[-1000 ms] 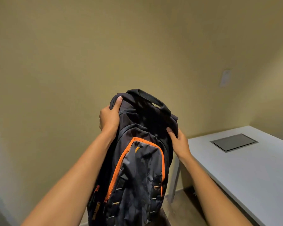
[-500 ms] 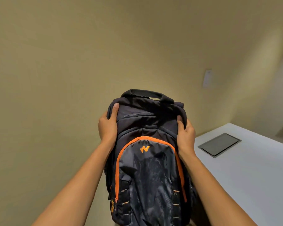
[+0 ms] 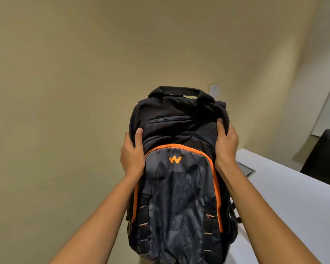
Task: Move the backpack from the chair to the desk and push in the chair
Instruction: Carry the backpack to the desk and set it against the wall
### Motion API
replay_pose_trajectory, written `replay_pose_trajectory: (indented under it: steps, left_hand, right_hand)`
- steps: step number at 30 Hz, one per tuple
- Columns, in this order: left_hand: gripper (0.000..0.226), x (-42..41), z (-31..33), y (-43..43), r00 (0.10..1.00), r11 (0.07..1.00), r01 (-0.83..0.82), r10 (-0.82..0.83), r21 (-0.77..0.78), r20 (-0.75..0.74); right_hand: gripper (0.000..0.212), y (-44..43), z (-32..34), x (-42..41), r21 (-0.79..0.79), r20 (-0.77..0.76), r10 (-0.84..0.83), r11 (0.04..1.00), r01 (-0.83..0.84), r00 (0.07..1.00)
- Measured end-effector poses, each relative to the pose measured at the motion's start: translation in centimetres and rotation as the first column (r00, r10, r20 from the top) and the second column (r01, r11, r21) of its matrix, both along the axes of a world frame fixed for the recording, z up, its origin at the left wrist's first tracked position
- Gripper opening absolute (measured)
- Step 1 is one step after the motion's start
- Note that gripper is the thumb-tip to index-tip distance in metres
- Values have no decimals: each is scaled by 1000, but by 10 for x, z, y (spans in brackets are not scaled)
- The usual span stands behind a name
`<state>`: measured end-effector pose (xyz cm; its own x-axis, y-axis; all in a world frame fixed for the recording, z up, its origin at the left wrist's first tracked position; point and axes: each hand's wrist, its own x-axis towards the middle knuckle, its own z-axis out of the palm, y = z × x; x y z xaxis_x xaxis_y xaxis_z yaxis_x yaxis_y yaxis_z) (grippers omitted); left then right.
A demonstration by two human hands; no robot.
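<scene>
Black fabric backpack with orange zip trim and a grey printed front pocket (image 3: 176, 187) held upright in the air, front panel facing the camera, at centre frame. Left hand (image 3: 131, 155) clamps the pack's left upper side: thumb on the front panel, fingers wrapped out of sight behind. Right hand (image 3: 226, 143) does the same on the right upper side; its grip is closed on the fabric, fingers likewise hidden. Pack's bottom edge is cut off by the frame, so cannot tell whether it touches anything below. White flat-topped table (image 3: 293, 206) lies to the right, its left edge hidden behind the pack. A dark recessed panel (image 3: 246, 170) in the table top shows only partly past the right wrist. Black object (image 3: 324, 159) at far right, cropped, unidentifiable. Small white wall plate (image 3: 215, 90) peeks above the pack's top handle.
</scene>
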<state>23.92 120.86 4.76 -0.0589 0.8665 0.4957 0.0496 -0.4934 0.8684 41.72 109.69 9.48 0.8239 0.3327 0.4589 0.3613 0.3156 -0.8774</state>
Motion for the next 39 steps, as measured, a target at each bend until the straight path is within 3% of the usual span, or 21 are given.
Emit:
replay_pose_trajectory:
  steps: [10, 31, 36, 39]
  left_hand:
    - [54, 110, 27, 16, 987, 988, -154, 154, -11, -53]
    - [51, 249, 36, 104, 979, 979, -200, 201, -37, 21]
    - [47, 273, 27, 116, 969, 968, -242, 245, -60, 45]
    - [58, 283, 20, 121, 958, 959, -274, 279, -74, 61]
  right_hand:
    - [36, 23, 8, 114, -20, 3, 4, 1000, -4, 1000]
    - [41, 149, 30, 257, -40, 107, -76, 996, 80, 991]
    - [42, 173, 28, 280, -84, 111, -32, 996, 41, 993]
    - [41, 186, 25, 291, -94, 105, 7, 996, 3, 994]
